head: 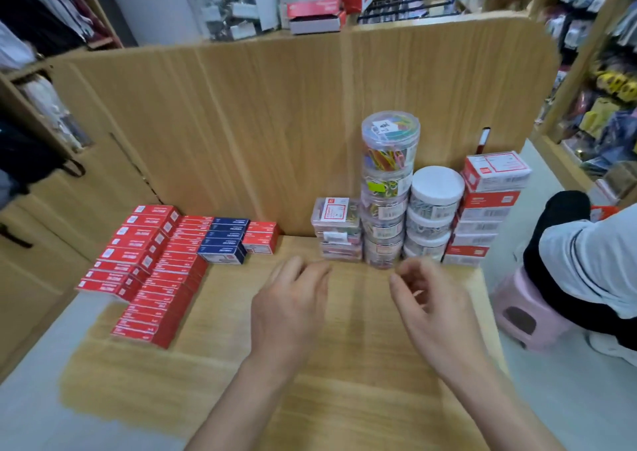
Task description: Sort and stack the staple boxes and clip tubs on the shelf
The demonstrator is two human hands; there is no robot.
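Red staple boxes (pixel 151 271) lie in stepped stacks at the left of the wooden shelf (pixel 310 364), with blue staple boxes (pixel 225 240) and two more red ones (pixel 261 236) beside them. Against the back panel stand a tall stack of clear clip tubs (pixel 387 188), a shorter stack of white-lidded tubs (pixel 432 216), a pile of flat clear clip boxes (pixel 336 230) and a column of red-and-white boxes (pixel 486 209). My left hand (pixel 293 305) and my right hand (pixel 434 309) hover over the shelf in front of the tubs, fingers loosely bent, holding nothing.
A tall wooden back panel (pixel 275 123) closes the shelf behind. A person sits on a pink stool (pixel 527 316) at the right. More stationery boxes (pixel 315 12) lie on top of the panel. Shop shelves (pixel 603 71) stand at the right.
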